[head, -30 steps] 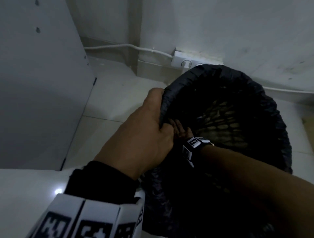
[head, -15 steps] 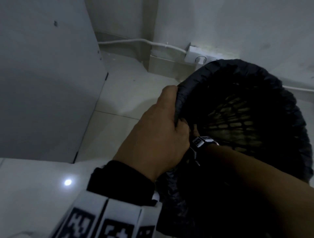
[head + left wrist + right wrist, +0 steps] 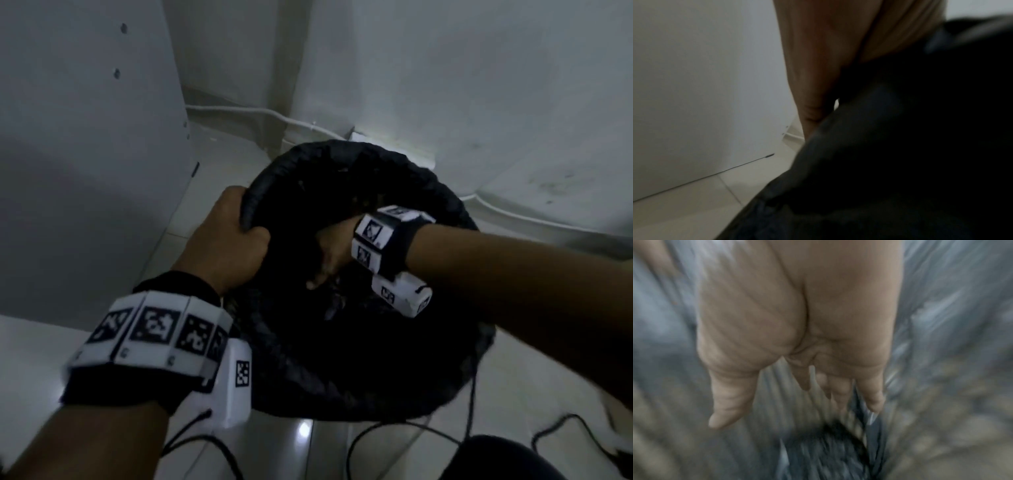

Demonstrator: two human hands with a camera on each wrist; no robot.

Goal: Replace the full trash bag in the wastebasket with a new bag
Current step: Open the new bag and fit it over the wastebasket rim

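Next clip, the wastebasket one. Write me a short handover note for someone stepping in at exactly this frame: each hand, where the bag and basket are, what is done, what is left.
Left hand: grips the bag-covered left rim of the round wastebasket, fingers curled over it.
Right hand: down inside the black plastic trash bag, fingers extended, holding nothing, per the blurred right wrist view.
Position: basket stands on the pale tiled floor in a corner, beside a white cabinet panel.
Done: a black bag lines the basket, its edge folded over the rim all round.
Left: judging by the open hand, pressing the bag down inside. Bag contents too dark to tell.
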